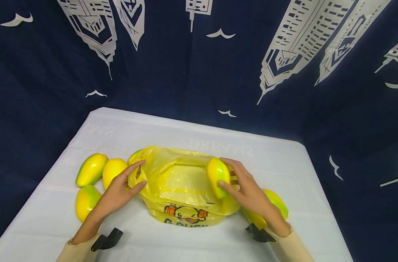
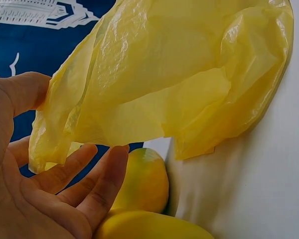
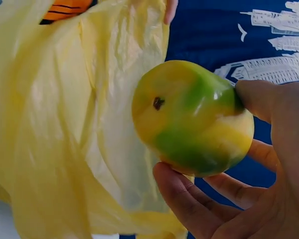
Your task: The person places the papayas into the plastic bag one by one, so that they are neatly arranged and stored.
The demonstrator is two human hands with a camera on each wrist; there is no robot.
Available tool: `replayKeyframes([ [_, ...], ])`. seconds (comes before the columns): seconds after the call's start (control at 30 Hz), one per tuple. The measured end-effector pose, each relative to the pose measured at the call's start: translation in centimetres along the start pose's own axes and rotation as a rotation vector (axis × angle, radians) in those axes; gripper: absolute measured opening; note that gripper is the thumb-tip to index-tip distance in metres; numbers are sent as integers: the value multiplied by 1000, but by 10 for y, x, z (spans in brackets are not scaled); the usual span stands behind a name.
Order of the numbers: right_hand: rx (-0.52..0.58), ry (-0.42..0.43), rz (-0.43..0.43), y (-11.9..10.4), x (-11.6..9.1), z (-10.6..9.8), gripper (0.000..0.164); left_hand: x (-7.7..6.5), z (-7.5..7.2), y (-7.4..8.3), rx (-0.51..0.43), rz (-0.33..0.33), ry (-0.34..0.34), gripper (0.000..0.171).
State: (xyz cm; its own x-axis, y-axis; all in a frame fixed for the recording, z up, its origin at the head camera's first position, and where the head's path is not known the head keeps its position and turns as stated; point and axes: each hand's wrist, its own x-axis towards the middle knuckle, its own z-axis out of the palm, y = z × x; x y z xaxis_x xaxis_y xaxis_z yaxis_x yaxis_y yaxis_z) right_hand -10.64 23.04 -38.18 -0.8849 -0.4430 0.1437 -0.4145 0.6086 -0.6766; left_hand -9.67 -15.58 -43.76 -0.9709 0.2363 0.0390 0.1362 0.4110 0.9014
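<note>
A yellow plastic bag (image 1: 185,182) with a printed duck face stands with its mouth spread wide between both hands. My left hand (image 1: 118,194) holds the bag's left edge, thumb on one side of the film and fingers on the other. In the left wrist view, the thumb (image 2: 30,92) presses against the thin plastic (image 2: 154,59). A yellow-green mango (image 1: 218,177) is gripped by my right hand (image 1: 251,193), over the right side of the bag's opening. The right wrist view shows this mango (image 3: 194,119) pinched between thumb and fingers, its dark stem end facing the camera.
Left of the bag lie several mangoes, among them one at the back (image 1: 91,170) and one nearer the front (image 1: 87,202). Another mango (image 1: 276,203) lies partly hidden beneath my right wrist. A white cloth (image 1: 185,247) covers the table, with a dark blue patterned curtain (image 1: 185,72) behind.
</note>
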Motion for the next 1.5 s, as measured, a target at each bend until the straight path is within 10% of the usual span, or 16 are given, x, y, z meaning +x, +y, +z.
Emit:
replayKeyframes([
  [0.73, -273, 1, 96, 22, 5, 31, 63, -1, 0, 1, 12, -2, -8, 63],
  [1.5, -282, -37, 126, 33, 8, 47, 61, -2, 0, 0, 35, 0, -3, 61],
])
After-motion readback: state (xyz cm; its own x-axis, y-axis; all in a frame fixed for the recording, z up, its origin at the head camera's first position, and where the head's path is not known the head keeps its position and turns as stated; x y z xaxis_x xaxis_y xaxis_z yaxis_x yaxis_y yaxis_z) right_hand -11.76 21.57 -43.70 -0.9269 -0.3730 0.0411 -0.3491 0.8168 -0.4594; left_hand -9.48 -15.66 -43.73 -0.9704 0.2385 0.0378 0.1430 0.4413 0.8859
